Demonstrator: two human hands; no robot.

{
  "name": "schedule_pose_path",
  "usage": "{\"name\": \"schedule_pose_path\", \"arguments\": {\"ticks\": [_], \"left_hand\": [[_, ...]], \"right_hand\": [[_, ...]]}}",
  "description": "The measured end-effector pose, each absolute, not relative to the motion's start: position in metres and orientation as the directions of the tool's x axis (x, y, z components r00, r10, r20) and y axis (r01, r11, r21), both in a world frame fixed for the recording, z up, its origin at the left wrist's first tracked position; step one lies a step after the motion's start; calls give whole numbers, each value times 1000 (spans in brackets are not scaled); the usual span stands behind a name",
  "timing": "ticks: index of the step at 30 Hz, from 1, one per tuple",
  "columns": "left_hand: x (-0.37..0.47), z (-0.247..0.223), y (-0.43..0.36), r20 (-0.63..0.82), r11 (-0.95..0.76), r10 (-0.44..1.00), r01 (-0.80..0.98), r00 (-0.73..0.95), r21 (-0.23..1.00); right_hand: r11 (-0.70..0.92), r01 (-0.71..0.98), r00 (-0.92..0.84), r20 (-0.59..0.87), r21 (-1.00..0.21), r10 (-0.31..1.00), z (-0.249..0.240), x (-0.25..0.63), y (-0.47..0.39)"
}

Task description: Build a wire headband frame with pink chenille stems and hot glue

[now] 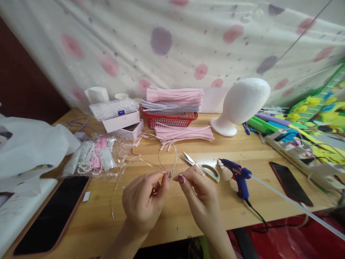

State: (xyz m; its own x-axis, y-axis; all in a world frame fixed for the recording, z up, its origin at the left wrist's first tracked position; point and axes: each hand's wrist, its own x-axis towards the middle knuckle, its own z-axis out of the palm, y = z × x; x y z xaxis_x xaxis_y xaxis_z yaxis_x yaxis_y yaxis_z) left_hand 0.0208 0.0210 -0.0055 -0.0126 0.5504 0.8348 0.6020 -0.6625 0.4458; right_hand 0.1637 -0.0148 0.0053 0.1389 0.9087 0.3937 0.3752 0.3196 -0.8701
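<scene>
Over the middle of the table, my left hand [147, 198] pinches a thin pale wire [176, 158] between thumb and forefinger. The wire curves up in a loop above my fingers, and a long loose end trails to the left and down. My right hand [201, 192] is closed in a pinch just beside, its fingertips at the bottom of the same loop; the exact spot it grips is partly hidden. Scissors [201, 167] lie partly open behind my right hand. A blue hot glue gun [237, 176] with a long glue stick stands to the right.
Pink pipe cleaners [184, 133] lie before a red basket [169, 120] stacked with more. A white foam head [242, 104] stands behind. Bagged beads [98, 154] and a phone [54, 216] are left; another phone [291, 183] and a power strip [291, 154] are right.
</scene>
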Motion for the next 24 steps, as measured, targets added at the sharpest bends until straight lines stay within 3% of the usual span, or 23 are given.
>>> {"name": "schedule_pose_path", "arguments": {"ticks": [4, 8, 13, 20, 24], "left_hand": [[21, -2, 21, 853, -697, 517, 615, 72, 370], [23, 1, 16, 748, -650, 662, 536, 50, 539], [22, 7, 7, 580, -536, 814, 395, 8, 746], [21, 19, -4, 335, -319, 935, 138, -120, 938], [18, 18, -4, 217, -223, 954, -3, -207, 975]], "right_hand": [[378, 464, 215, 516, -801, 829, 13, 174, -9], [370, 426, 295, 514, -825, 805, 16, 183, -1], [352, 244, 369, 422, -904, 828, 11, 186, 7], [306, 146, 486, 338, -941, 806, 6, 185, 7], [215, 166, 532, 271, -962, 802, -4, 189, 9]]}}
